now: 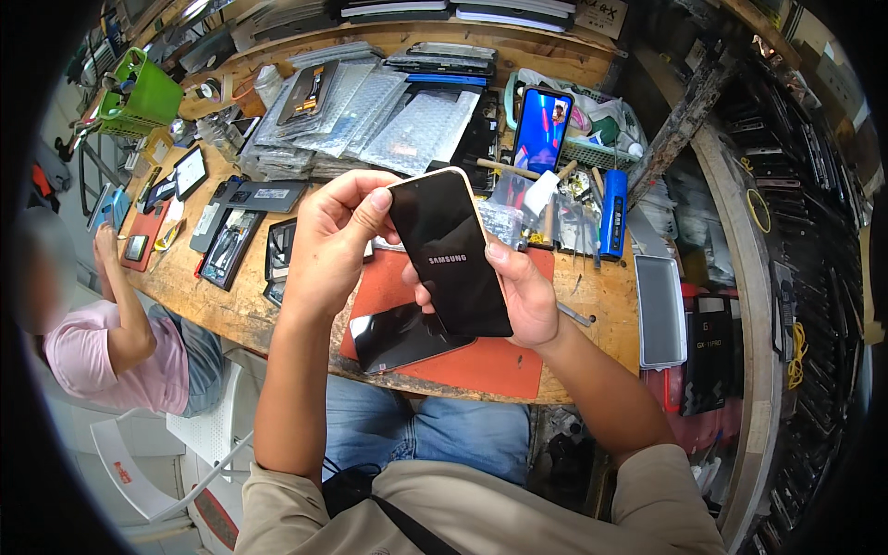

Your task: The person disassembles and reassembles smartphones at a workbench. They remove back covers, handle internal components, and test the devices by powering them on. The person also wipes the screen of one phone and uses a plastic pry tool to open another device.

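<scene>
A black smartphone (453, 287) with a pale frame is held up between my two hands, its dark screen lit only by a small white logo. My right hand (524, 294) wraps round its right edge and lower back, thumb on the side. At its upper left corner, my left hand (344, 231) pinches the edge between thumb and fingers. Beneath the phone lies a red-orange mat (499, 372), and on it a black glossy screen panel (398, 340), partly covered by the phone from this angle.
Stacks of bubble-wrapped panels (351, 102) stand at the back. A propped phone with a lit blue screen (541, 129) leans before a basket (606, 153). To the right are a blue device (613, 213) and a grey tray (659, 310). A person in pink (116, 347) sits at left.
</scene>
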### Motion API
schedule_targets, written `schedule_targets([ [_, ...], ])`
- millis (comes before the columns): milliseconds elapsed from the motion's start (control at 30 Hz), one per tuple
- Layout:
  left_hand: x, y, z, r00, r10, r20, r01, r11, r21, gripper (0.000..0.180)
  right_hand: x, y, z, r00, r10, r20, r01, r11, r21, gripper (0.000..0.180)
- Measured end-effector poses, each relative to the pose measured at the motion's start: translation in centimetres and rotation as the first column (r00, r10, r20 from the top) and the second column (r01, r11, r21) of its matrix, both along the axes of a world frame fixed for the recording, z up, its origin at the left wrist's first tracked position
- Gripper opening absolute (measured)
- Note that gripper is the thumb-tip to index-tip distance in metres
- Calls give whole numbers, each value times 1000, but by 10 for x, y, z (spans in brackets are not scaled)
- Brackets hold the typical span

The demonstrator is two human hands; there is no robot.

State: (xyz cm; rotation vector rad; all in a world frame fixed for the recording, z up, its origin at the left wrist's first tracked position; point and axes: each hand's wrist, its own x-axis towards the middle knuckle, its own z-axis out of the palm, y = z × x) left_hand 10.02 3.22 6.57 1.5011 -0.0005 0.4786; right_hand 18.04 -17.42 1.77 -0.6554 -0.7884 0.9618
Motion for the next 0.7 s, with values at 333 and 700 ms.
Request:
schedule_targets([
  [333, -3, 0, -1, 1000, 11, -16, -11, 1000, 16, 22, 1, 0, -2, 998, -26, 52, 28, 999, -40, 72],
  [700, -6, -42, 25, 998, 55, 24, -60, 952, 299, 32, -9, 2, 7, 816, -282, 504, 346, 938, -36, 75],
])
